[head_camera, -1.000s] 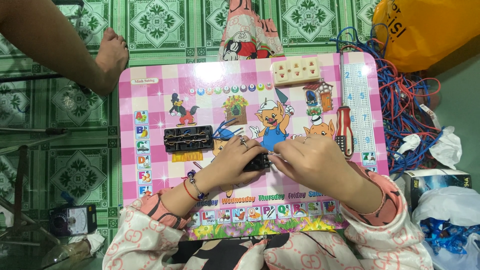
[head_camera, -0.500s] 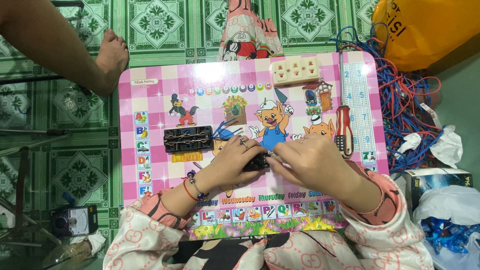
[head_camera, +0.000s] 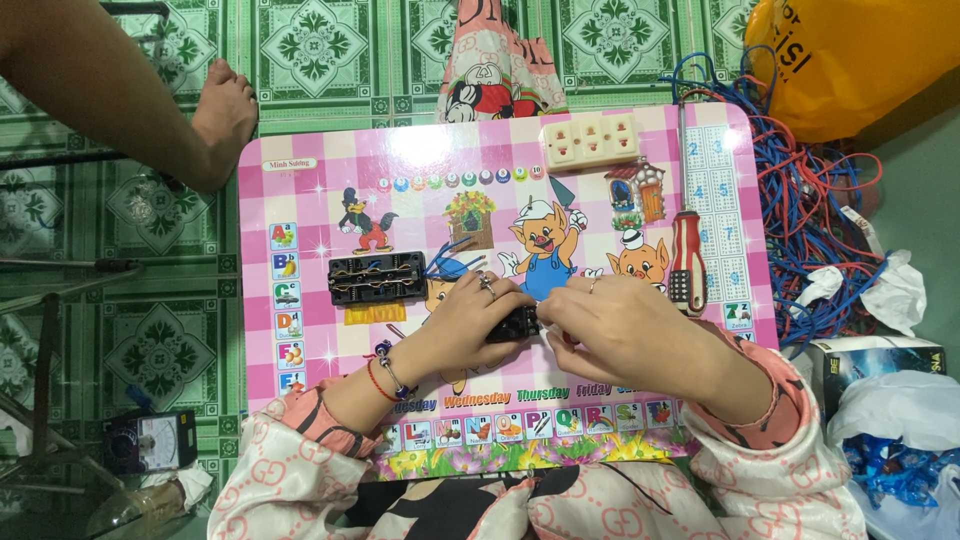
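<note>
Both hands unmoved since earlier: left hand (head_camera: 465, 320) and right hand (head_camera: 625, 330), fingers clamped on small black part (head_camera: 513, 325) over pink surface (head_camera: 300, 200); work continues.

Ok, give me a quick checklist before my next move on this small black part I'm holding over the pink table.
1. Small black part held by both hands: ok.
2. Left hand on its left end: ok.
3. Right hand on its right end: ok.
4. Red-handled screwdriver lying on the pink table, to the right: ok.
5. Black socket base with blue wires beside it: ok.
6. Wire seated in the part: cannot tell, fingers cover it.
</note>
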